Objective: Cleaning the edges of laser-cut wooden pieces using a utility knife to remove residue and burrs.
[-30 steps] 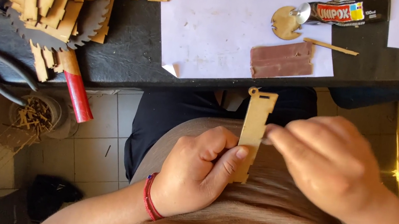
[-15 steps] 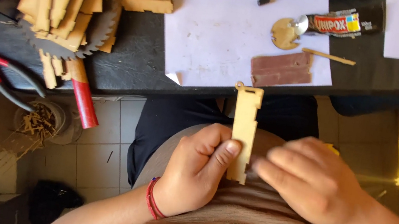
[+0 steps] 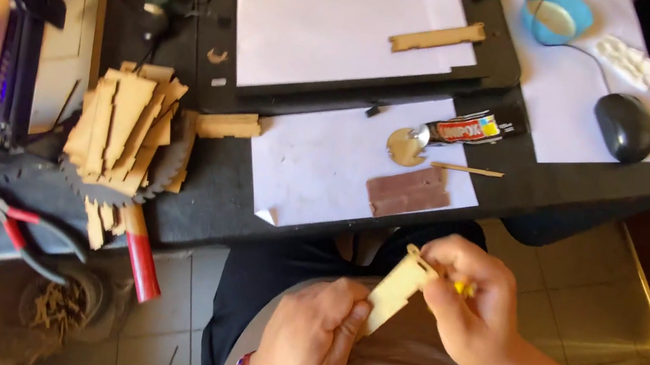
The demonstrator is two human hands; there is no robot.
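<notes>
both the left hand [image 3: 310, 339] and right hand [image 3: 468, 307] pinch the thin wooden piece [image 3: 397, 286], which might snap if twisted.

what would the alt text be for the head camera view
Seen from above, a seated person holds a flat notched wooden piece over their lap, left hand gripping its lower end, right hand at its upper end. The dark desk beyond carries stacked wooden cutouts, paper sheets, a glue tube, a mouse.

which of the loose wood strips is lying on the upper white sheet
The notched strip at top centre, alone on the upper sheet; the other is held by both hands, left hand and right hand.
</notes>
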